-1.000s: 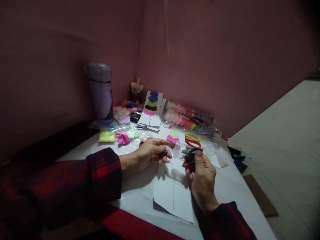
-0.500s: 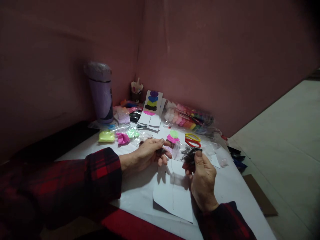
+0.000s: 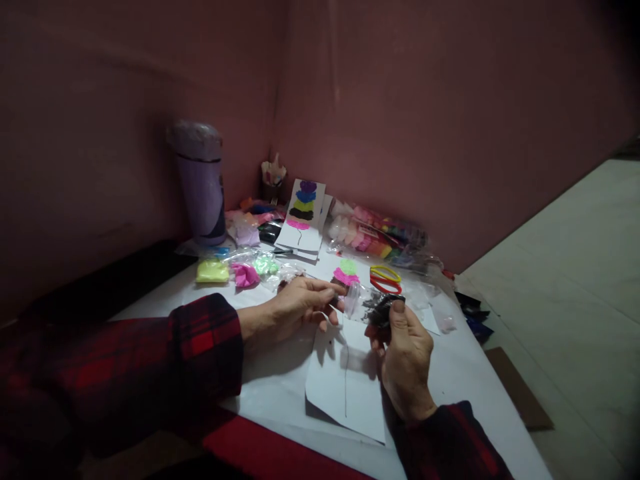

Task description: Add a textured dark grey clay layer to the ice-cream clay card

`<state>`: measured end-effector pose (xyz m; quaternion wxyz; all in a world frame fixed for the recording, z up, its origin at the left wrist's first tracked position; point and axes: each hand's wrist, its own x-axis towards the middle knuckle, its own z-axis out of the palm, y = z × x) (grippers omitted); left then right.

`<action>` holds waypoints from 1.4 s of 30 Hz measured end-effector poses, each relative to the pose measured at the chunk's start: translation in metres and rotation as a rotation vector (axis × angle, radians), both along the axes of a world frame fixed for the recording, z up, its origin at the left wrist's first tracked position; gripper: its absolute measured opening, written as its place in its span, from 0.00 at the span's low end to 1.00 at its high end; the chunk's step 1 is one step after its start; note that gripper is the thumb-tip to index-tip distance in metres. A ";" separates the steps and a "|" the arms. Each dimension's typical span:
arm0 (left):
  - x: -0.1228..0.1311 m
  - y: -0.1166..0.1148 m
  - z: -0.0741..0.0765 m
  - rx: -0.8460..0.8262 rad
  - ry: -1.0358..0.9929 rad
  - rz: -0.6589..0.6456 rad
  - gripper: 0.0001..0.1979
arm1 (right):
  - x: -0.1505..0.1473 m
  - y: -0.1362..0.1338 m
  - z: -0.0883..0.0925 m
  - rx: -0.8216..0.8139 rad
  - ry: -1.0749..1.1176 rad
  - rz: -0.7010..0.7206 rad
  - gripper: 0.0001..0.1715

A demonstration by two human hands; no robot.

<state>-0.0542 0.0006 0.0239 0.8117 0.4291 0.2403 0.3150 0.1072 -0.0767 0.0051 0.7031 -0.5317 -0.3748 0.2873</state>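
My left hand (image 3: 295,308) hovers over a white card (image 3: 350,387) with a thin drawn line, its fingers pinched on a small dark piece of clay (image 3: 332,300). My right hand (image 3: 405,350) is closed round a crinkled bag of black clay (image 3: 383,308) just right of it. Pink and green clay shapes (image 3: 346,273) sit on the card's far end, right beyond my left fingertips. Both sleeves are red plaid.
A purple tumbler (image 3: 201,183) stands at the back left. Bags of yellow, pink and green clay (image 3: 235,272) lie near it. A finished card with coloured shapes (image 3: 303,217) leans by a multicolour clay pack (image 3: 380,237). Red and yellow rings (image 3: 385,279) lie right.
My left fingers have worked the small dark piece slightly up and toward the pink shape. My right hand has stayed nearly still.
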 end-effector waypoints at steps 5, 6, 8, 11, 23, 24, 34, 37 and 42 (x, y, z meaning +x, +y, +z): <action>-0.001 0.003 -0.004 0.079 0.022 -0.013 0.20 | -0.001 -0.001 0.000 0.005 -0.010 -0.006 0.25; -0.001 0.002 -0.005 0.107 0.044 -0.005 0.19 | -0.001 -0.001 0.000 0.008 -0.008 -0.004 0.25; -0.001 0.001 -0.005 0.147 0.080 0.004 0.15 | -0.001 -0.001 0.001 0.008 -0.008 0.002 0.25; -0.001 -0.001 -0.002 0.119 0.082 -0.009 0.18 | 0.000 -0.002 0.001 -0.003 -0.019 0.010 0.25; 0.002 -0.002 -0.001 0.318 0.235 0.012 0.22 | -0.004 -0.004 0.003 0.005 -0.235 0.005 0.23; 0.002 -0.002 -0.001 0.350 0.255 0.017 0.22 | -0.005 -0.005 0.004 0.004 -0.251 0.003 0.23; 0.000 0.001 0.001 0.435 0.258 0.074 0.11 | 0.003 -0.005 0.004 0.118 -0.548 -0.184 0.18; 0.000 0.001 0.001 0.522 0.262 0.037 0.06 | 0.005 -0.006 0.008 0.278 -0.893 -0.188 0.18; -0.001 -0.002 0.001 0.668 0.244 -0.005 0.09 | -0.001 -0.011 0.008 0.219 -0.992 -0.005 0.05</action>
